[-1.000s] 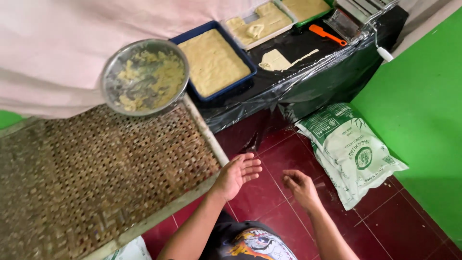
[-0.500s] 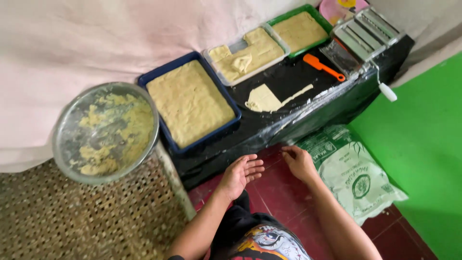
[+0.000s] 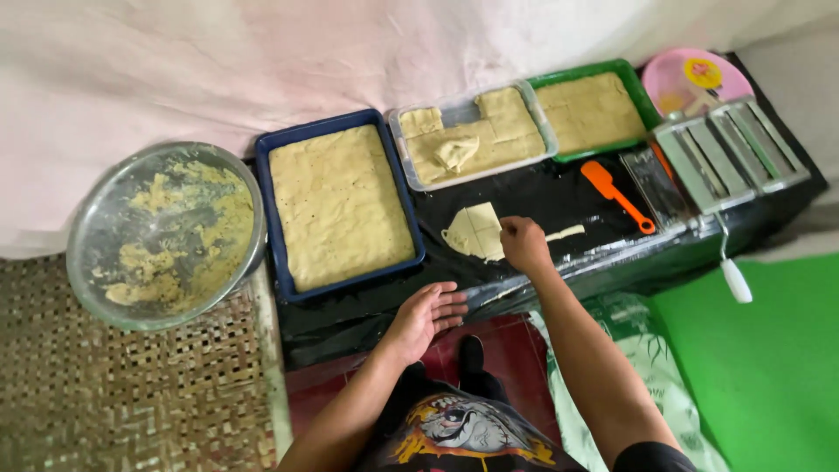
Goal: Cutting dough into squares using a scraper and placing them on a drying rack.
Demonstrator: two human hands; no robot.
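while the right hand [image 3: 524, 244] rests curled on the flat dough piece [image 3: 474, 232] on the black tabletop [image 3: 559, 197], dough extending leftward, the left hand [image 3: 426, 316] hovers spread, farther off, holding nothing.

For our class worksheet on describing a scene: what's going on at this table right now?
A person is working dough at a low black table. The right hand rests on a flat dough piece lying on the table. The left hand hovers open near the table's front edge, holding nothing. Behind are three trays of dough: blue, clear and green. An orange scraper lies to the right.
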